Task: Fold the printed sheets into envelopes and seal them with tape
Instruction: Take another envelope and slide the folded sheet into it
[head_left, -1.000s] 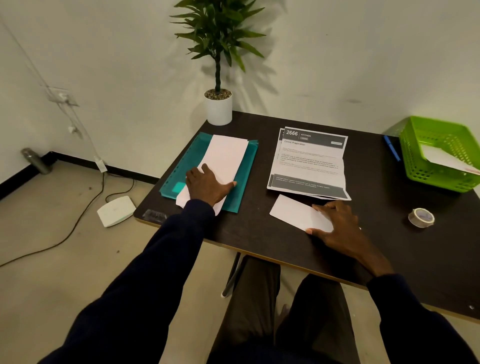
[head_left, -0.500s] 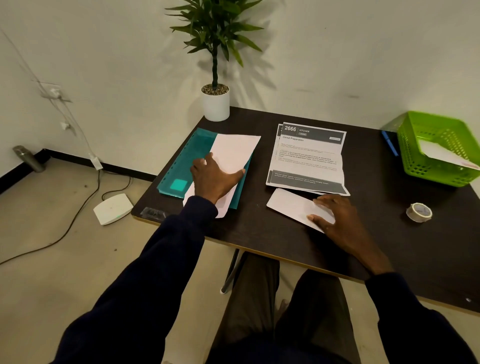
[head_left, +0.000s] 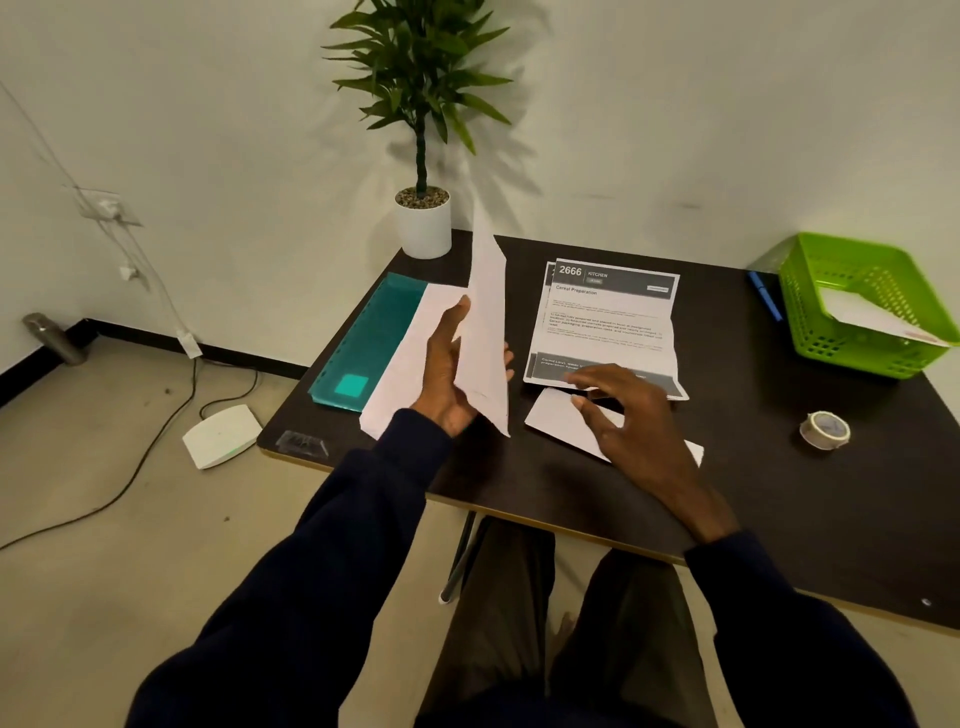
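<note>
the folded white sheet (head_left: 553, 421) lay near the desk's (head_left: 779, 493) front edge at about 6 o'clock, its far corner tucked under the printed sheets (head_left: 608, 317) toward 12 o'clock. the right grip (head_left: 628, 415) hung over it with fingers apart and loose, clamped on nothing; whether it touched the paper could not be told. at 9 o'clock of that, the left grip (head_left: 452, 374) was clamped on a blank white paper (head_left: 488, 332), stood nearly on edge above the white pile (head_left: 410, 353) on the teal folder (head_left: 363, 332). the step looked like bringing that paper to the folded sheet. it would likely go best with the limp paper laid flat on bare desk, edges squared before any crease, and the tape roll (head_left: 825, 429) at 3 o'clock, well apart, drawn nearer first.
</note>
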